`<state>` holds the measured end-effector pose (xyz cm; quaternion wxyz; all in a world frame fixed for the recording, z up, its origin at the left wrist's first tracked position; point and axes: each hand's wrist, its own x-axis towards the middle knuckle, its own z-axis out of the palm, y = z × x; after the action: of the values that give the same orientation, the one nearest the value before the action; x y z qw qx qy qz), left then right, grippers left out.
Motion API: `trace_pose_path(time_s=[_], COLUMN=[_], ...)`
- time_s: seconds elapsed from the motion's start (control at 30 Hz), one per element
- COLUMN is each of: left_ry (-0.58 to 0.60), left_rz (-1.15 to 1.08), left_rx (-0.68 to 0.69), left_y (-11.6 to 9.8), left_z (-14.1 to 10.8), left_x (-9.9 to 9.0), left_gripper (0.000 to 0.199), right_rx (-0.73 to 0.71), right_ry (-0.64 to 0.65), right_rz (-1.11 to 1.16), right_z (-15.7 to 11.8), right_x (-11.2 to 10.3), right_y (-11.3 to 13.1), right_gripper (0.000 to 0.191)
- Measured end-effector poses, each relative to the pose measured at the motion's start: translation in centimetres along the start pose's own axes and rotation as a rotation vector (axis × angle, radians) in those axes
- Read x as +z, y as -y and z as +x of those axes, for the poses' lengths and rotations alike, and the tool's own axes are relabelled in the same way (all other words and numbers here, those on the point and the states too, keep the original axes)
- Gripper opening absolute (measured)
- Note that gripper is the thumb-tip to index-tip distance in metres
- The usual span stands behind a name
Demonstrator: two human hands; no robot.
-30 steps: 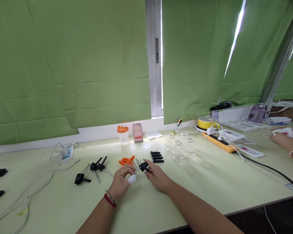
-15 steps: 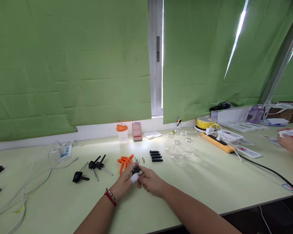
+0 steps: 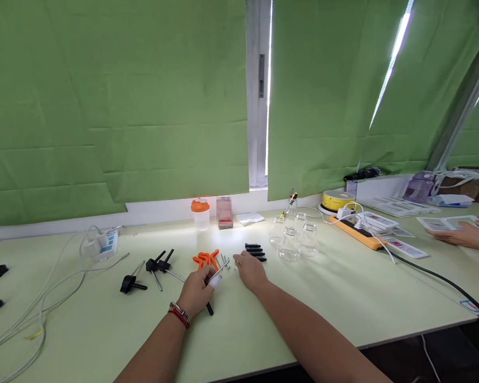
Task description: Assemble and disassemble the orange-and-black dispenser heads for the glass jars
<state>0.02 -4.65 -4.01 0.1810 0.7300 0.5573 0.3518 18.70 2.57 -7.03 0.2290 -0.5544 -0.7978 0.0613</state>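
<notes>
My left hand (image 3: 196, 291) is closed around a black plastic part with a metal rod (image 3: 222, 266). The rod points up to the right, a black handle sticks out below, and the palm hides the rest. White wrapping covers my thumb. My right hand (image 3: 251, 271) is on the table with its fingertips pinched together at the spot of some tiny brass-coloured pieces; what they hold is too small to make out. Orange plastic pieces (image 3: 203, 258) and small metal screws (image 3: 225, 260) lie between the hands. Ridged black pieces (image 3: 253, 248) are just beyond my right hand.
Similar black parts with rods (image 3: 155, 264) lie left of my hands. Clear glass jars (image 3: 289, 249) stand to the right, near an orange power strip (image 3: 357, 234). An orange-lidded cup (image 3: 200, 215) is at the back. Another person's hand (image 3: 461, 236) holds papers at far right.
My hands have come apart. My left hand keeps the black part, with its rod now in sight. The right hand has moved up to the tiny pieces. The other person's papers are spread wider.
</notes>
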Motion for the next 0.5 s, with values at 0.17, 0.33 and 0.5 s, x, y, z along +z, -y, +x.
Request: trace_pose_path(time_s=[0.17,0.33,0.5], left_ry=[0.016,0.089,0.123], left_rz=[0.074,0.052,0.016], left_rx=[0.005,0.016,-0.002], left_y=[-0.1,-0.3,-0.4], left_z=[-0.2,-0.3,-0.3], left_x=[-0.4,-1.0,-1.2], left_gripper=[0.013,0.011,0.01], right_rx=[-0.011,0.011,-0.018], right_ry=[0.032,0.041,0.053], right_rz=[-0.034,-0.015,0.034], right_z=[0.6,0.4,-0.8], right_x=[0.6,0.5,-0.2], right_y=[0.1,-0.1,-0.5], right_gripper=[0.023,0.02,0.015])
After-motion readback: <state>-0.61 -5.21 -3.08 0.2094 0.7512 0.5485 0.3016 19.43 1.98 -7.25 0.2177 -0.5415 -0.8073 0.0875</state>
